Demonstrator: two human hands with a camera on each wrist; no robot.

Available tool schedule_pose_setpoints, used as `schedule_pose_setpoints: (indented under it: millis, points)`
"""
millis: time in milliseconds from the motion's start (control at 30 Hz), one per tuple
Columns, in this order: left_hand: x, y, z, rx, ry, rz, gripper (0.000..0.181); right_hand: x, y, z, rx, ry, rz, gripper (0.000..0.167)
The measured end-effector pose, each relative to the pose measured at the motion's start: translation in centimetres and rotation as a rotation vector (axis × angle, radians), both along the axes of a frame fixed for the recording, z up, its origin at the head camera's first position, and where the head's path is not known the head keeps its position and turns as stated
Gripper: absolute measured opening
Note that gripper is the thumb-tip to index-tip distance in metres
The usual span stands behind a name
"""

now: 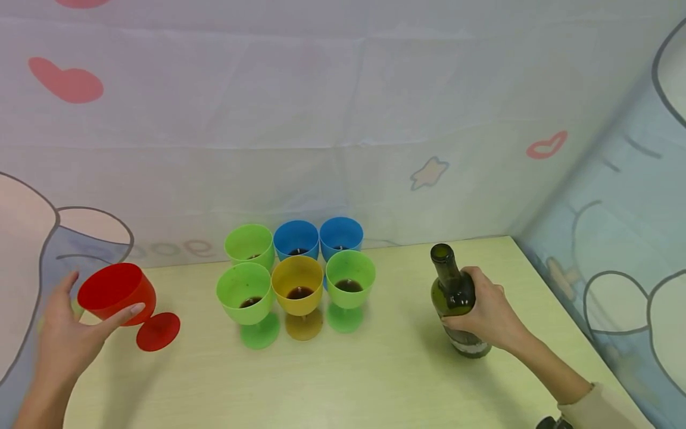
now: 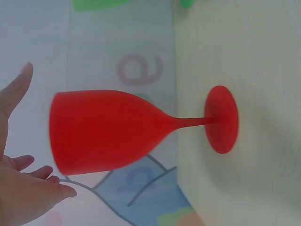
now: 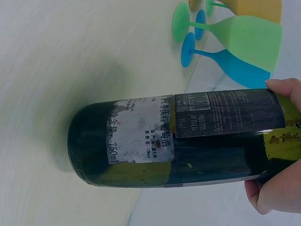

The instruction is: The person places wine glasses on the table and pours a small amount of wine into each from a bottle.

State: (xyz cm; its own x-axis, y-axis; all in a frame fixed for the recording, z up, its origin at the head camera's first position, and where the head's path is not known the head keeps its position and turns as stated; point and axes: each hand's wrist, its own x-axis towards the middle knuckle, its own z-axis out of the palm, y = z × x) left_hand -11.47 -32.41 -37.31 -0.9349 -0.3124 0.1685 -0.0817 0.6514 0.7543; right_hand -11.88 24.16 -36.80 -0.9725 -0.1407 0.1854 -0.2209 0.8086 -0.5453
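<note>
At the left of the table, a red plastic goblet (image 1: 145, 298) stands on its round foot; its cup looks bare inside where visible. My left hand (image 1: 75, 336) is spread around its cup, thumb on the near side. In the left wrist view, gaps show between the red goblet (image 2: 108, 132) and the thumb and fingers. On the right, my right hand (image 1: 490, 310) grips a dark green glass wine bottle (image 1: 450, 289) around its upper body, neck up. White and dark labels show on the wine bottle (image 3: 141, 129) in the right wrist view. Whether its base touches the table is unclear.
Several goblets stand grouped near the table's back edge: a yellow goblet (image 1: 297, 280), green ones such as this green goblet (image 1: 351, 271), and blue ones such as this blue goblet (image 1: 296, 235). Dark liquid lies in them. A printed cloth (image 1: 300, 119) hangs behind the pale table (image 1: 343, 387).
</note>
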Motion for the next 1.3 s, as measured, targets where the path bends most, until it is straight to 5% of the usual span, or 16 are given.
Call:
schedule_pose_setpoints:
  millis: [233,733,1300]
  points:
    - [-1.0,-0.7,-1.8,0.116,-0.074,0.035,0.102,-0.2,0.0,-0.2,0.003,0.026,0.015,0.076]
    - [-2.3,-0.9,-3.0,0.259,-0.071,0.109,0.098,-0.5,-0.2,-0.2,0.000,0.027,0.028,0.077]
    - [-2.3,0.0,-2.7,0.275,-0.066,0.146,0.099,-0.2,0.1,-0.2,0.004,0.019,0.014,0.077]
